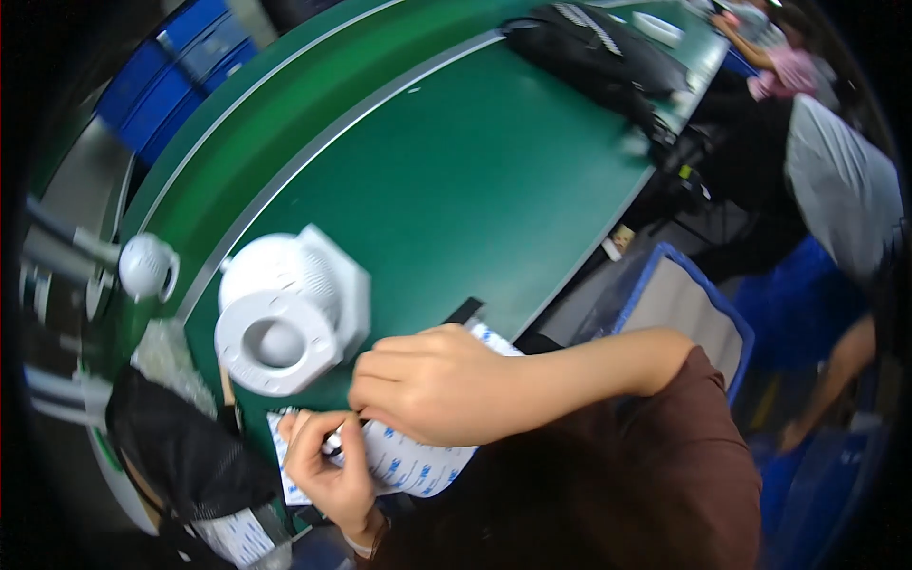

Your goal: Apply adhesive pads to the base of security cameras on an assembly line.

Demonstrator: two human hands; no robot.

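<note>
A white sheet with blue printed marks (423, 471) lies at the green table's near edge, curling up under both hands. My left hand (328, 467) has its thumb and fingers pinched together at the sheet's left part. My right hand (432, 382) is closed over the sheet, knuckles up; its fingertips are hidden, so what they grip cannot be made out. Just beyond the hands stands a white plastic housing (318, 275) with an octagonal base. A white ring-shaped part with a round hole (275, 342) appears at its near side.
A black mesh bag (185, 442) and clear plastic wrap (171, 366) lie left. A black bag (598, 57) sits far along the table (446, 171). Beyond runs a green conveyor (313, 104) with blue bins (176, 81). A blue-rimmed bin (684, 304) stands right, near other people.
</note>
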